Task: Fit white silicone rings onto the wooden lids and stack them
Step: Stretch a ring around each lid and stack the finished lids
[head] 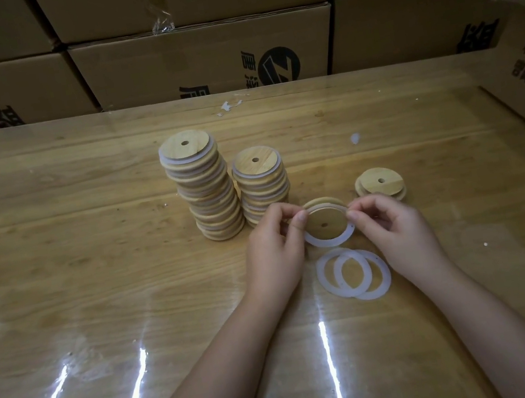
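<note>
Currently a wooden lid [325, 219] is held tilted, right of centre over the surface [85, 228], pinched at opposite rim edges by the left hand [273, 242] and right hand [386, 223]. Fingers [298, 222] of both are curled onto it and onto the white silicone ring [331, 242], which is half-seated around it. Lid judged light and rigid. Ring judged soft, stretchy, maybe slippery, so best taken at the rim and worked round. Two spare rings [353, 274] lie just nearer. Finished stacks [207, 187] stand far-left.
</note>
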### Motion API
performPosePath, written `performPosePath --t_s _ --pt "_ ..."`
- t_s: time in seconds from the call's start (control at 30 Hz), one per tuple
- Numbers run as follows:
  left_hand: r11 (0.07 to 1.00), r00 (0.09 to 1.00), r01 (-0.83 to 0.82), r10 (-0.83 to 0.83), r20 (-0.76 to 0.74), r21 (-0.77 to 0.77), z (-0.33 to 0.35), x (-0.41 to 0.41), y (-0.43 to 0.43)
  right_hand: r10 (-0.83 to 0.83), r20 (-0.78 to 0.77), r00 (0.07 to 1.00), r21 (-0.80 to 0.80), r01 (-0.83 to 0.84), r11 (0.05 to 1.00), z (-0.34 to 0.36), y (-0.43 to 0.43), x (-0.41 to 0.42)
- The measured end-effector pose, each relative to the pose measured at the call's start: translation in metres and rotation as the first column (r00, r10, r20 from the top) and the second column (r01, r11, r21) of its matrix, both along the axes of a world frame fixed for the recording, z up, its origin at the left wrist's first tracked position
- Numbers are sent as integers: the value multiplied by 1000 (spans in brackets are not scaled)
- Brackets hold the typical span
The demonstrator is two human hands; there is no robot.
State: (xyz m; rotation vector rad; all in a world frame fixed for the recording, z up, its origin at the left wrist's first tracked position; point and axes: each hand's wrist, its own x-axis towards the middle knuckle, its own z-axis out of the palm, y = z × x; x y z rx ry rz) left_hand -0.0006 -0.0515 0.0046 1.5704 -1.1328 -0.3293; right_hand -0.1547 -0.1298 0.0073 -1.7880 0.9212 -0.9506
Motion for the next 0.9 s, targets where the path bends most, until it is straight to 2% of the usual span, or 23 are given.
performPosePath --t_s 0.13,0.23,0.37,0.43,0.63,0.9 --pt "1000 998 -1 2 -65 14 0 1 -1 10 -24 1000 21 -9 1000 -1 1 0" --pt "1000 999 12 -11 -30 25 1 -2 0 28 8 1000 10 -28 1000 -1 2 0" --pt "999 963 33 -41 268 36 5 -7 3 77 18 997 -120 -74 990 -1 4 2" --pt "998 939 56 -64 338 36 6 -7 4 97 26 995 -157 -92 983 -1 4 3" --pt "997 958 72 -62 281 -27 6 -4 3 102 18 995 -83 -100 991 -4 4 2" --pt "993 994 111 -112 -10 -38 3 -1 1 81 1 997 -29 -81 996 -6 2 3"
